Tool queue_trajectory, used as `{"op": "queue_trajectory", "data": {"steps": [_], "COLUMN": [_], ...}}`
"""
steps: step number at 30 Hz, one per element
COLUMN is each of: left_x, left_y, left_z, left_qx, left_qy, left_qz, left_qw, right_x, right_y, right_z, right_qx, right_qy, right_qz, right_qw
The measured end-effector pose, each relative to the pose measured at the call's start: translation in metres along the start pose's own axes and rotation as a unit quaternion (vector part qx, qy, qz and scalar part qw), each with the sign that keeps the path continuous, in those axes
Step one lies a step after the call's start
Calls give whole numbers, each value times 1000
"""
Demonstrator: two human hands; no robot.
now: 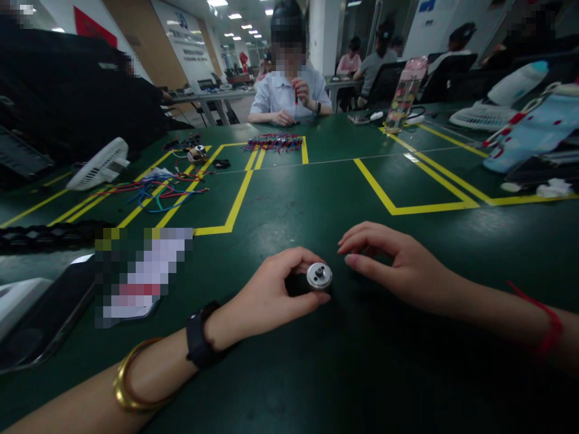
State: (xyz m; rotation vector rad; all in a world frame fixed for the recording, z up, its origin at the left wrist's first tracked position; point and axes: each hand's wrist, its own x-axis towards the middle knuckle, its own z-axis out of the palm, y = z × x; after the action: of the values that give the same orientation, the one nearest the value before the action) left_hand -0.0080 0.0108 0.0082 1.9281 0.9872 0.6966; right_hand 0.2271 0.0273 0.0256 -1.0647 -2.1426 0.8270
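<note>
A small round metal motor [319, 277] stands on the green table with its shaft end facing up. My left hand [275, 292] grips it from the left, thumb on the near side and fingers around the far side. To the right of the motor, my right hand [384, 256] hovers with fingers loosely curved and apart from the thumb. Nothing shows between those fingers, and a gap separates them from the motor. The motor's lower body is partly hidden by my left hand.
Yellow tape [434, 210] marks areas on the green table. Loose coloured wires [167, 191] and a white fan [100, 164] lie at the left. A wire bundle [274, 142] sits before a co-worker [289, 90] holding a screwdriver. A bottle [404, 96] stands at the back right.
</note>
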Motion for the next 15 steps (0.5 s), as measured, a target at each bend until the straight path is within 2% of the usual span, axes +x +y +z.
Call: {"op": "queue_trajectory", "data": {"steps": [6,9,15], "left_x": [1,0,-1], "left_y": [1,1,-1], "left_z": [-1,-2,-3], "left_qx": [9,18,17], "left_qy": [-13,-12,-14], "left_qz": [-5,-7,-3], "left_qw": [1000,1000,1000], "right_x": [-11,-13,-14], "right_y": [25,25,22], "right_z": [-3,-2,-1], "right_qx": [79,103,68], "right_qy": [28,27,9], "right_qz": [113,120,96], "right_qw": [990,987,993]}}
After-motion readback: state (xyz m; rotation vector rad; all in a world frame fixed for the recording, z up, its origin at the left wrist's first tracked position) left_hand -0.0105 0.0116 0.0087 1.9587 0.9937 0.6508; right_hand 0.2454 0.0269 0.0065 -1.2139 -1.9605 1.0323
